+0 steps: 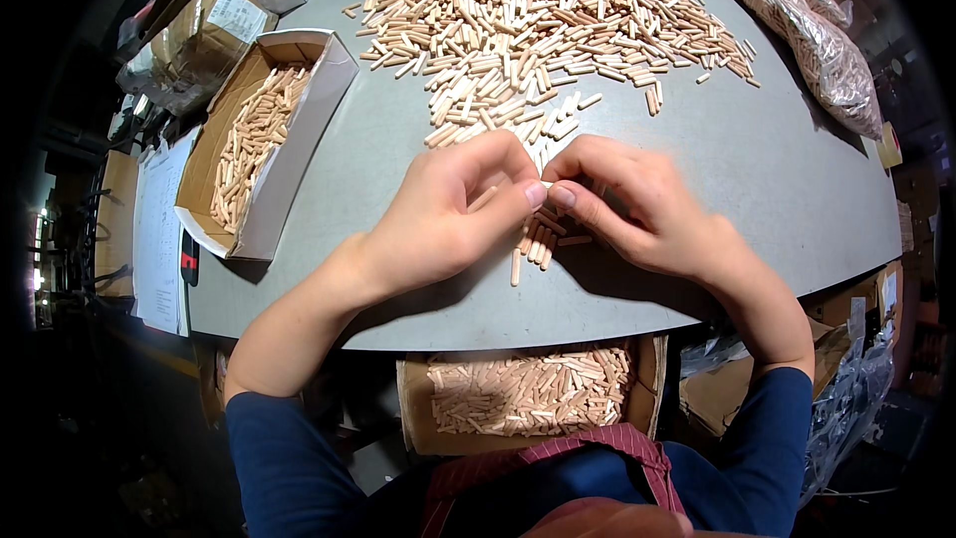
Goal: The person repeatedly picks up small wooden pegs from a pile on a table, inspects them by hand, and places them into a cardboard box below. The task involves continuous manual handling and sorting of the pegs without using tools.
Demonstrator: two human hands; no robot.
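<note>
My left hand (460,201) and my right hand (645,201) meet over the middle of the table, thumbs and forefingers pinched together. Between the fingertips shows the pale end of a small wooden dowel (546,184); most of it is covered by the fingers. Another dowel (482,199) shows in the gap of my left hand; whether it lies in the palm or on the table I cannot tell. Just below the fingertips lie several loose dowels (540,242), some in my hands' shadow. Beyond the hands spreads a large heap of dowels (538,15).
On the left of the grey table (398,324) stands an open carton (324,90) partly filled with dowels. A plastic bag of dowels (817,50) lies at the far right. Below the front edge, an open box (416,418) holds more dowels. Papers (159,229) hang at the left edge.
</note>
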